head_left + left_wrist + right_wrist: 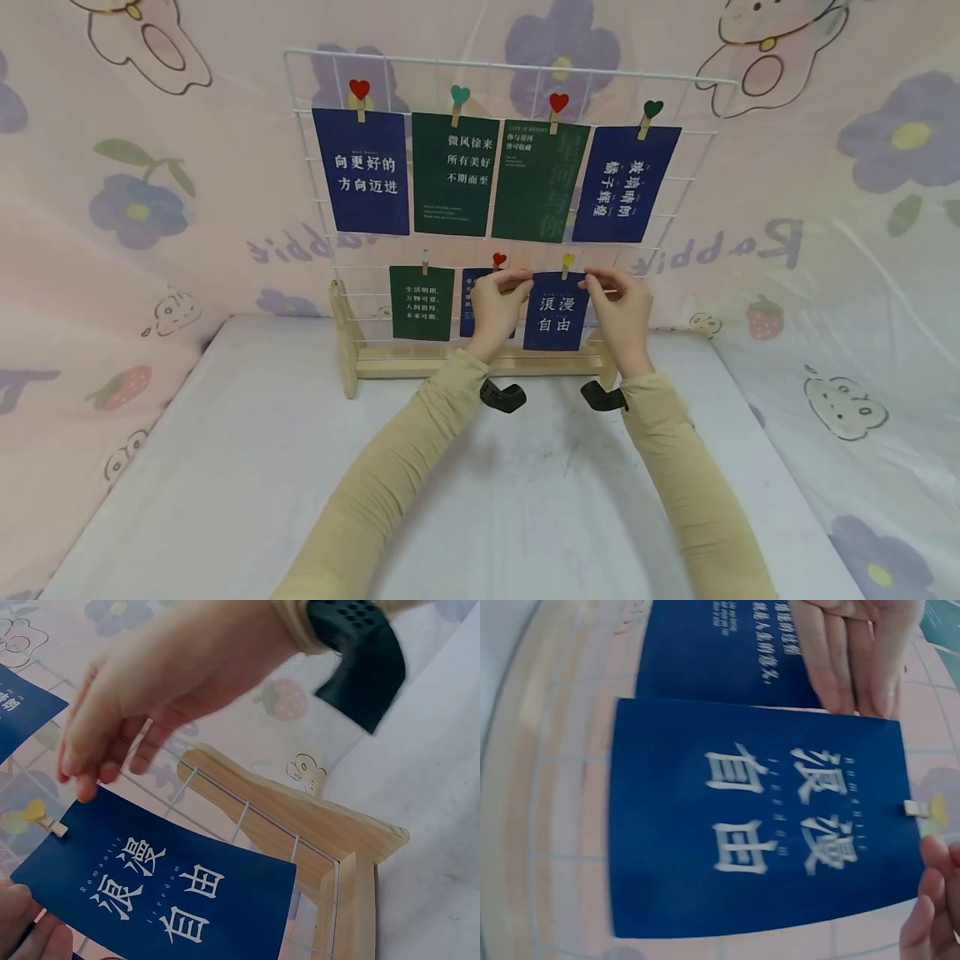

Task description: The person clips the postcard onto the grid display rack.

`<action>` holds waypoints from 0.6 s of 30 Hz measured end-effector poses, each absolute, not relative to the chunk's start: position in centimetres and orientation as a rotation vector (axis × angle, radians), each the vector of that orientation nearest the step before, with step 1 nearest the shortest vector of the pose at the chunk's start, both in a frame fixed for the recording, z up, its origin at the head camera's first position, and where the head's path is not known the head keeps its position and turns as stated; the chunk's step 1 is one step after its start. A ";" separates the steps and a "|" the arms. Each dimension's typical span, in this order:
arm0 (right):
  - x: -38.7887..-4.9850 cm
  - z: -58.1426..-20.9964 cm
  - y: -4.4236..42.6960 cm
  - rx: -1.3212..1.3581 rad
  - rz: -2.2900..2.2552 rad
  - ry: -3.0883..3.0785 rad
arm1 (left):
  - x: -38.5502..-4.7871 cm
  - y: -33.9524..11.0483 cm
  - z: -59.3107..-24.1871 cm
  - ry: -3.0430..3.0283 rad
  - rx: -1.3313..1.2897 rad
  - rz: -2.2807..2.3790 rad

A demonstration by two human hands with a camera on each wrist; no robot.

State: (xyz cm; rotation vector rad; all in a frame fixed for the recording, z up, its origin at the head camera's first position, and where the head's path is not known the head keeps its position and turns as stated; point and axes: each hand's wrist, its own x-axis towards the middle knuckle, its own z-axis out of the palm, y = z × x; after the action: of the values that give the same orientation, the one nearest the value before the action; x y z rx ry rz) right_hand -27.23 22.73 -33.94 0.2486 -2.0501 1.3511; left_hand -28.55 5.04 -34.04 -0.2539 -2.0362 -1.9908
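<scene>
A dark blue card with white Chinese characters hangs in the lower row of a white wire grid. A small wooden clothespin with a yellow heart is at its top edge. My left hand pinches the card's upper left edge between thumb and fingers. At the upper right corner, my right hand pinches the card with its fingertips. Behind my left hand another blue card hangs, partly covered, under a red heart clothespin.
A green card hangs at the lower left. Several blue and green cards with heart clothespins, such as a blue card, fill the upper row. The grid stands in a wooden base on a white table, before a patterned cloth.
</scene>
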 end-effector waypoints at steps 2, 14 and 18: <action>-26.9 -34.5 22.6 0.261 1.410 -2.063 | -28.5 5.0 -34.1 -2.033 -0.251 -1.995; -24.3 -35.2 20.7 0.318 1.520 -2.197 | -28.1 4.6 -34.9 -2.018 -0.260 -2.087; -24.2 -35.7 20.5 0.313 1.526 -2.223 | -28.0 4.5 -35.3 -2.022 -0.259 -2.078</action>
State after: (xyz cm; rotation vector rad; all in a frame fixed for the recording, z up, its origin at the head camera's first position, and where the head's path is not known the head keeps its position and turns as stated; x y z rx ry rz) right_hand -24.19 20.54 -35.66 0.3135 -2.2233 1.5264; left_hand -28.00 4.53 -35.32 -0.2591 -2.0225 -2.0783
